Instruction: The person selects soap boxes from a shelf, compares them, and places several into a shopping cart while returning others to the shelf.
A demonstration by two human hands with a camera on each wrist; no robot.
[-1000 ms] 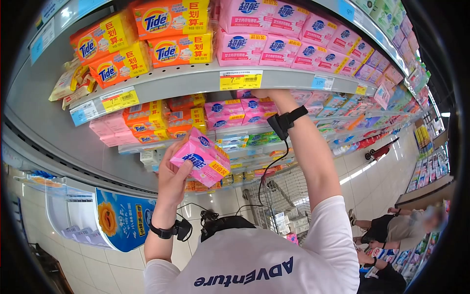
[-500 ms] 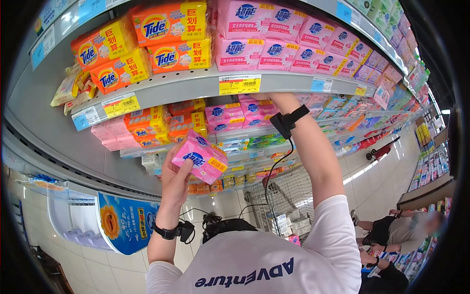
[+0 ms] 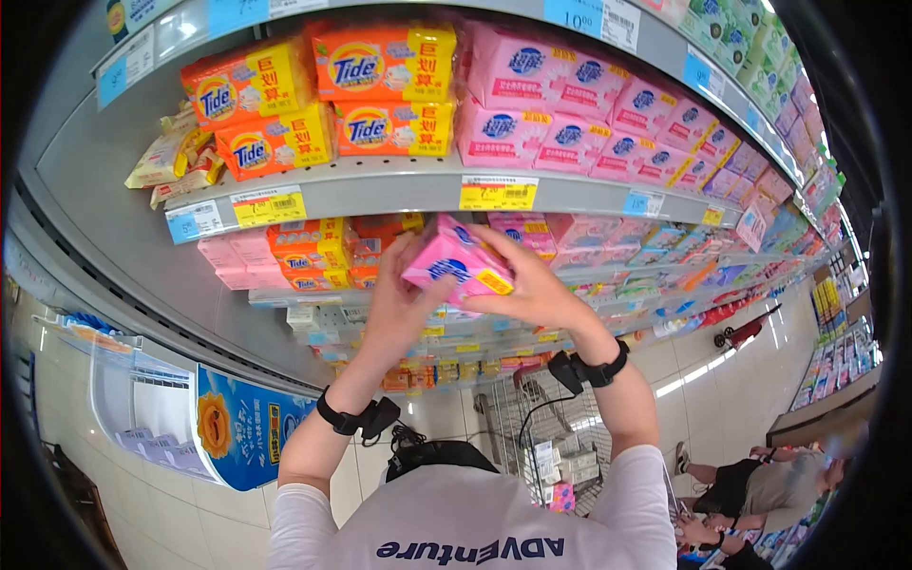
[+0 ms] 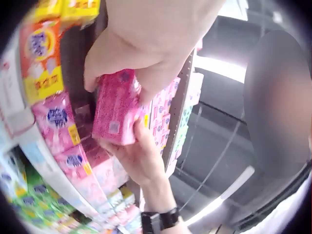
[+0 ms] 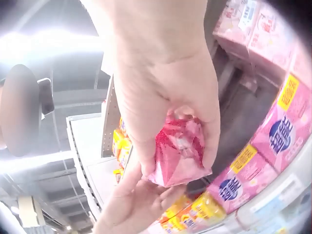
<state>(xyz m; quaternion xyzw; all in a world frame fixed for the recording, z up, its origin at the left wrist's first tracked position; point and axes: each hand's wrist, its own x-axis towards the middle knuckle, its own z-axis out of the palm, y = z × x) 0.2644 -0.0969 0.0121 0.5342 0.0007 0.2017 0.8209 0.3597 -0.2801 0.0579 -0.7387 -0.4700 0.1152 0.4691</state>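
A pink wrapped pack (image 3: 461,271) with a blue logo and yellow label is held tilted between both hands, in front of the lower shelf. At its left end the left hand (image 3: 404,299) grips it, thumb across the front. The right hand (image 3: 537,290) holds the right end, fingers above and thumb below. In the left wrist view the pack (image 4: 114,109) spans the left hand (image 4: 141,48) and the right hand (image 4: 141,158). The right wrist view shows the crimped wrapper end (image 5: 180,156) inside the right hand (image 5: 165,92); whether a second pack is behind is unclear.
Orange packs (image 3: 394,128) and pink packs (image 3: 503,138) stand stacked on the shelf above, its grey edge (image 3: 389,195) overhanging the hands. Pink packs (image 3: 522,233) fill the lower shelf. A wire cart (image 3: 589,427) holds boxes below; another person (image 3: 779,484) is at lower right.
The right hand has come out from the lower shelf and now grips the pink pack. The left hand has moved right and up with the pack. The view has shifted, putting the shelves lower and further right.
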